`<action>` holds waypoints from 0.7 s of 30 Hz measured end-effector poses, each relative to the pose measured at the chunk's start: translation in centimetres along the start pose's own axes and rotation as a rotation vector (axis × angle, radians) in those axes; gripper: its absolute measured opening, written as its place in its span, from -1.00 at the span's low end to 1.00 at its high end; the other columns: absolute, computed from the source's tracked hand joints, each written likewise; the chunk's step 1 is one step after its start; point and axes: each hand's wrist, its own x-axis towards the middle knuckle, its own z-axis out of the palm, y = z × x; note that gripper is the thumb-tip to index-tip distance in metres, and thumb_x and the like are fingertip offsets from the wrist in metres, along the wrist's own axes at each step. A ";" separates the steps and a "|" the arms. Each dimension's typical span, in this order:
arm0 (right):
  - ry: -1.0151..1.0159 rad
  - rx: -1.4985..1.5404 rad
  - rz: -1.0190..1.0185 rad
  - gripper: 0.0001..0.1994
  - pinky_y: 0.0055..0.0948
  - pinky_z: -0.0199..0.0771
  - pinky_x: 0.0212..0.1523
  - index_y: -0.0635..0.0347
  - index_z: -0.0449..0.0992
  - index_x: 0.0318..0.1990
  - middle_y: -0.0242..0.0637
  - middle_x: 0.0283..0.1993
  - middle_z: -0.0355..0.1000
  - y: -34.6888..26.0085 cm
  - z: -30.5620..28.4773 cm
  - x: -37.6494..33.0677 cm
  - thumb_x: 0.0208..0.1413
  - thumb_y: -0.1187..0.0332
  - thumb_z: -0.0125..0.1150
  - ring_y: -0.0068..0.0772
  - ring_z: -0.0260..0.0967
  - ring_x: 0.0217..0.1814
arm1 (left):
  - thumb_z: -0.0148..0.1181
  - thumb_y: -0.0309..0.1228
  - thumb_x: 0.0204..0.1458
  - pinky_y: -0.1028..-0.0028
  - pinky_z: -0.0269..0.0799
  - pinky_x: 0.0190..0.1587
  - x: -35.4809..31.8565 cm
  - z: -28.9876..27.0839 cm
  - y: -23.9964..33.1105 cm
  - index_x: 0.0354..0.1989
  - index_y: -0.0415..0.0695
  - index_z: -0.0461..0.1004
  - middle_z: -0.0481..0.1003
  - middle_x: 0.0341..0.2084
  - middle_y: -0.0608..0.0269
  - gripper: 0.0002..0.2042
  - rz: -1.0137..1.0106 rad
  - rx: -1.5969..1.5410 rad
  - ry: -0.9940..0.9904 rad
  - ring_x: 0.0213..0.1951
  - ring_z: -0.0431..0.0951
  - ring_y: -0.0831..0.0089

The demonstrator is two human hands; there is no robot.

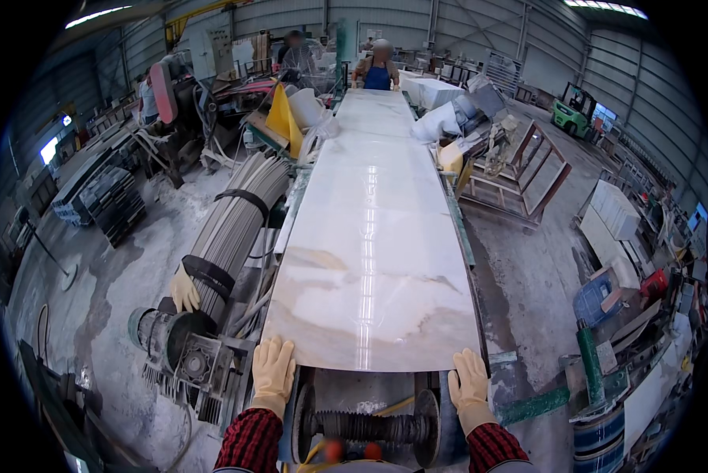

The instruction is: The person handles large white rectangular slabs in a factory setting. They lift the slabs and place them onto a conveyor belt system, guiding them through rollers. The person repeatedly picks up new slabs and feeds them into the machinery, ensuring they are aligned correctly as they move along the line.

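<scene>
A long polished white marble slab with tan veining lies on a conveyor frame and runs away from me. My left hand, in a cream glove with a red-and-black checked sleeve, is at its near left corner, fingers stretched out. At the near right corner, my right hand wears a matching glove, its fingers extended along the edge. Whether either palm presses on the slab or on the frame beneath is hard to tell. Below the slab's near edge sits a ridged dark roller between two round end plates.
A co-worker in a blue apron stands at the far end. On the left are a motor, a loose glove and a strapped grey bundle. Rightward stand a metal rack, blue container and green forklift.
</scene>
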 end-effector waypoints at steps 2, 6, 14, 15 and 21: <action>0.001 -0.001 -0.002 -0.55 0.19 0.35 0.40 0.23 0.54 0.22 0.17 0.29 0.47 0.0 0.1 -0.2 0.20 0.28 0.30 0.35 0.37 0.32 | 0.23 -0.38 0.23 -0.02 0.28 0.36 -0.1 0.4 -0.3 0.21 -0.09 0.48 0.44 0.22 -0.04 -0.63 0.005 0.001 0.013 0.29 0.39 -0.15; 0.000 0.001 -0.003 -0.55 0.19 0.35 0.41 0.24 0.54 0.22 0.18 0.29 0.48 0.0 0.0 -0.3 0.20 0.28 0.30 0.35 0.38 0.32 | 0.27 -0.38 0.18 0.01 0.33 0.32 0.0 0.3 -0.1 0.13 -0.06 0.51 0.49 0.15 0.03 -0.66 0.010 0.027 0.058 0.23 0.43 -0.05; 0.003 0.007 -0.018 -0.57 0.19 0.36 0.38 0.25 0.54 0.19 0.17 0.26 0.47 -0.3 -0.3 -0.3 0.18 0.30 0.29 0.35 0.38 0.29 | 0.27 -0.38 0.19 0.01 0.33 0.34 -0.4 0.3 -0.2 0.15 -0.05 0.50 0.48 0.17 0.03 -0.66 0.006 0.033 0.054 0.24 0.43 -0.06; 0.002 0.007 -0.019 -0.57 0.18 0.37 0.37 0.25 0.53 0.18 0.16 0.25 0.47 -0.4 -0.5 -0.2 0.18 0.31 0.29 0.34 0.38 0.28 | 0.27 -0.38 0.19 0.01 0.32 0.34 -0.5 0.3 -0.2 0.15 -0.05 0.50 0.48 0.17 0.03 -0.66 0.005 0.034 0.052 0.24 0.43 -0.06; -0.015 -0.006 -0.014 -0.59 0.14 0.39 0.34 0.26 0.52 0.16 0.14 0.23 0.45 -1.1 -1.2 0.2 0.17 0.33 0.28 0.32 0.36 0.27 | 0.26 -0.37 0.20 0.00 0.32 0.35 -0.6 -0.1 0.2 0.15 -0.05 0.50 0.48 0.19 0.02 -0.66 0.002 0.039 0.054 0.25 0.43 -0.06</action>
